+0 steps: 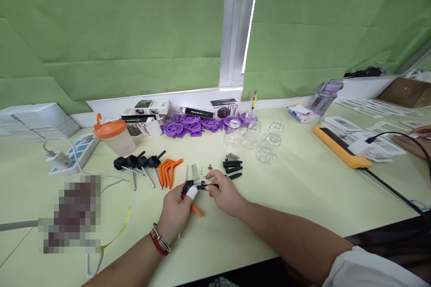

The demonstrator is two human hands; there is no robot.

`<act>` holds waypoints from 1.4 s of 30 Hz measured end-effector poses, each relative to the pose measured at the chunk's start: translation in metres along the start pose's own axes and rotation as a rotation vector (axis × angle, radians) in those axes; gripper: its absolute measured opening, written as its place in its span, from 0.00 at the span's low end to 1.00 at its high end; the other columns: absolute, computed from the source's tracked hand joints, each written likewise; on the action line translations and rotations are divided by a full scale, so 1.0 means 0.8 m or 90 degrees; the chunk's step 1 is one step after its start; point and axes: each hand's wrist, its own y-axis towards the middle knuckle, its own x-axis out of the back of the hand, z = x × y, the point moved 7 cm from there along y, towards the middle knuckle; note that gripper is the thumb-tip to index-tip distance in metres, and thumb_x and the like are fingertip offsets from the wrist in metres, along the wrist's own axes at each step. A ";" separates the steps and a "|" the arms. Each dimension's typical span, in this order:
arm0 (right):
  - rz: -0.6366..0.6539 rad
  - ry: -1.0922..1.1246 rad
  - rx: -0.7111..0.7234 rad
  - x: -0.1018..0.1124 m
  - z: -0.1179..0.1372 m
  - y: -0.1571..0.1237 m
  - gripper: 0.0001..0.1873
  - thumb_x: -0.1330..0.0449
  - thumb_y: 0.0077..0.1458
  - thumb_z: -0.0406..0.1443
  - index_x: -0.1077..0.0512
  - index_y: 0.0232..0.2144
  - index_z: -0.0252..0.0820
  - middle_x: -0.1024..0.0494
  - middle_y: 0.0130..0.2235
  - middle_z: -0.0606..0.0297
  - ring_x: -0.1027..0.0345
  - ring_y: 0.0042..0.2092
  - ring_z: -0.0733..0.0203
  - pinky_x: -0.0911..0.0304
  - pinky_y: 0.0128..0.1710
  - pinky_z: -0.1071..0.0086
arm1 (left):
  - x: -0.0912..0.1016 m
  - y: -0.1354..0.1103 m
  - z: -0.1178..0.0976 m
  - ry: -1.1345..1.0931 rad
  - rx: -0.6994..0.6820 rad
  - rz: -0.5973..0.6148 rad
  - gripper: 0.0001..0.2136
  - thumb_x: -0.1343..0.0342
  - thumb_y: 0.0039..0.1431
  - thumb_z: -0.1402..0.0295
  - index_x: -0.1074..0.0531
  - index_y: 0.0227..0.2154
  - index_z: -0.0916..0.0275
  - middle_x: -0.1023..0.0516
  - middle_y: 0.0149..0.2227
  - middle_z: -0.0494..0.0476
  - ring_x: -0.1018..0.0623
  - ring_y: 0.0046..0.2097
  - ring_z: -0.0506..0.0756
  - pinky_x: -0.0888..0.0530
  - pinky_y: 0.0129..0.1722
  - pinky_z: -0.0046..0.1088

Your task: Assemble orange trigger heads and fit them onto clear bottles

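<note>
My left hand (177, 208), a white wrap on its thumb, is closed around a black plastic piece (188, 185) fitted with an orange lever (195, 210). From the right, my right hand (225, 193) pinches a thin black rod (212, 186) that meets this piece; whether the two are joined I cannot tell. Just beyond my hands lie metal pins (195, 171), tiny brass-coloured parts (210, 167), springs (232, 157) and several black tubes (233, 165). Left of these are orange levers (168, 171) and black heads with metal rods (142, 163).
Purple plastic parts (191, 124) and cup holder boxes (144, 126) line the back. Clear glass or plastic vessels (267, 145) stand right of them. An orange-lidded cup (116, 139) and a power strip (76, 154) are left. An orange power strip (340, 147) and another person's hand (415, 143) are right.
</note>
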 end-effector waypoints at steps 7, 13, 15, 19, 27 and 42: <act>-0.005 -0.202 0.041 0.014 0.011 -0.023 0.06 0.47 0.57 0.33 0.31 0.35 0.41 0.27 0.29 0.65 0.37 0.31 0.62 0.45 0.32 0.70 | 0.000 -0.002 0.001 -0.001 0.012 0.032 0.20 0.48 0.54 0.51 0.27 0.37 0.65 0.37 0.18 0.45 0.38 0.18 0.49 0.41 0.18 0.25; -0.017 -0.445 0.083 0.022 0.015 -0.039 0.08 0.47 0.60 0.35 0.29 0.37 0.41 0.26 0.39 0.60 0.37 0.42 0.56 0.44 0.42 0.65 | 0.008 -0.003 -0.008 0.100 -0.086 0.019 0.16 0.46 0.52 0.54 0.26 0.32 0.64 0.29 0.24 0.50 0.33 0.25 0.52 0.37 0.25 0.26; -0.014 -0.496 0.105 0.021 0.012 -0.040 0.08 0.47 0.61 0.34 0.28 0.36 0.39 0.27 0.41 0.58 0.38 0.43 0.56 0.44 0.45 0.64 | 0.011 -0.002 -0.005 0.151 -0.097 0.011 0.16 0.47 0.53 0.54 0.26 0.32 0.63 0.29 0.23 0.50 0.33 0.25 0.52 0.37 0.25 0.27; -0.016 -0.551 0.140 0.026 0.006 -0.039 0.10 0.48 0.61 0.34 0.27 0.37 0.37 0.28 0.40 0.56 0.40 0.43 0.55 0.43 0.47 0.62 | 0.019 0.000 -0.003 0.264 -0.102 -0.016 0.17 0.50 0.55 0.53 0.27 0.33 0.62 0.30 0.21 0.51 0.33 0.24 0.54 0.39 0.25 0.28; -0.122 -0.558 0.192 0.062 0.029 0.002 0.14 0.50 0.61 0.33 0.26 0.43 0.42 0.32 0.45 0.57 0.44 0.46 0.54 0.46 0.46 0.61 | 0.017 -0.004 -0.011 0.365 -0.106 -0.009 0.16 0.53 0.57 0.52 0.32 0.28 0.60 0.31 0.21 0.51 0.32 0.25 0.54 0.41 0.25 0.28; -0.052 -0.689 0.179 0.037 0.032 0.021 0.15 0.50 0.57 0.30 0.23 0.39 0.41 0.33 0.47 0.54 0.47 0.48 0.51 0.53 0.48 0.57 | 0.020 -0.001 -0.011 0.379 -0.084 -0.006 0.15 0.52 0.56 0.53 0.34 0.26 0.59 0.30 0.22 0.52 0.31 0.26 0.54 0.43 0.25 0.27</act>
